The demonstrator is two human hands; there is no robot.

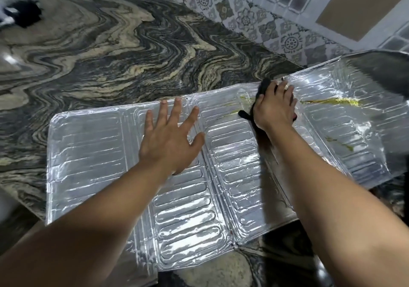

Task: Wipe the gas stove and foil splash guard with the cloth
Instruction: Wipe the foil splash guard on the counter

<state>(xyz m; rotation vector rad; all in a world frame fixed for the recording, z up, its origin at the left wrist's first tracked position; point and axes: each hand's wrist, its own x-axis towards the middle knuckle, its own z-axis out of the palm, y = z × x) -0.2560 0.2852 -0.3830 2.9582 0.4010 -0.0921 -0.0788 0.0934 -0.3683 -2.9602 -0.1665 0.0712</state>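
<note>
The foil guard [199, 176] lay flat on the counter [88, 54] at mid-frame. The left hand [170, 136] pressed it, fingers spread; the right hand [274, 107] clamped a black cloth [263, 87] near a yellow smear [332, 101].

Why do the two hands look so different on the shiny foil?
The left hand lies flat and empty, its fingers spread; the right hand presses a black cloth. The left rests on clean foil splash guard, the right beside yellow-green smears. Both touch the foil.

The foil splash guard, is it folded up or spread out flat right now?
Spread out. The foil splash guard lies unfolded, its panels side by side on the countertop, left hand pressing it; only the right end panel tilts up.
</note>
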